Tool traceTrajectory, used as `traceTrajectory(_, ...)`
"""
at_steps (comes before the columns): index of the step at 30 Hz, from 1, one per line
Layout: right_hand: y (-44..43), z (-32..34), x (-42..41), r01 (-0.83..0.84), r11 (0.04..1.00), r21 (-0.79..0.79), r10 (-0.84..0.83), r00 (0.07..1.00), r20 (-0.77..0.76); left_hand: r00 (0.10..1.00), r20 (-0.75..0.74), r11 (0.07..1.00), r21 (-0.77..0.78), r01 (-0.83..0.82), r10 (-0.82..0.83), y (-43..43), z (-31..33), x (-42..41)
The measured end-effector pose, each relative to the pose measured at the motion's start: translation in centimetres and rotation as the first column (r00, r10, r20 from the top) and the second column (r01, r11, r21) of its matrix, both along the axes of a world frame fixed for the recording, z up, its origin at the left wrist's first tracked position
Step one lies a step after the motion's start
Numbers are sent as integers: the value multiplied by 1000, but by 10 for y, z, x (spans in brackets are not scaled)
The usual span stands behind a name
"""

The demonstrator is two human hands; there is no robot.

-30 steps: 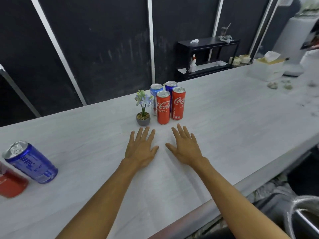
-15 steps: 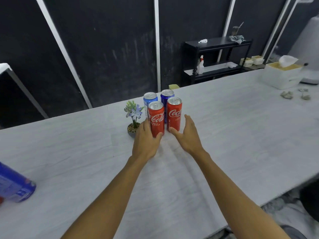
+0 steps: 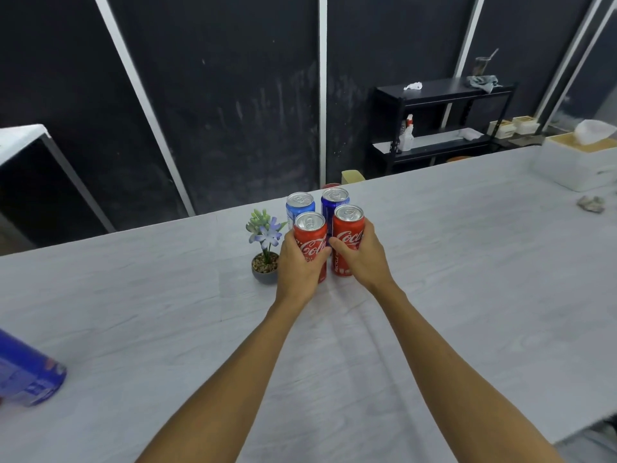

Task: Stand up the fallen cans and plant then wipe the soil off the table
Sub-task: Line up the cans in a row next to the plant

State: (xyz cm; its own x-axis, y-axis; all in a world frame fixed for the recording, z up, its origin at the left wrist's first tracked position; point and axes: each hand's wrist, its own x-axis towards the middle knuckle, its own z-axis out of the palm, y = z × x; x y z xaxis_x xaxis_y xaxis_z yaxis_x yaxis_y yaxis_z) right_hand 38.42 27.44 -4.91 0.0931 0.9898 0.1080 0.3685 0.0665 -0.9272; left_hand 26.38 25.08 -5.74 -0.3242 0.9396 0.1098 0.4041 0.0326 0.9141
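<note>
Two grips: left hand (image 3: 297, 269) wraps left red can (image 3: 311, 240), right hand (image 3: 364, 259) right red can (image 3: 349, 225); I'd hold mid-body, since they look slick and dentable.

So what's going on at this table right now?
A person at a long white table has a hand curled round each of two upright cola cans: the left hand grips the left red can, and the right hand grips the right red can. Two blue cans stand just behind them, and a small potted plant stands upright to their left. Another blue can lies on its side at the left edge of view.
</note>
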Motion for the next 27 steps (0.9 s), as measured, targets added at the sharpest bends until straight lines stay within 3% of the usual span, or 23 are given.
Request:
traceTrajectory(18,-25,-1,-3,27,998,58,-24,998,-63,994,93,995,82,50,-57,-28,4,-13)
traceTrajectory(27,-71,6,-37,-42,995,88,48,997,-66,992,124,995,99,-22,10,-73,8,-56)
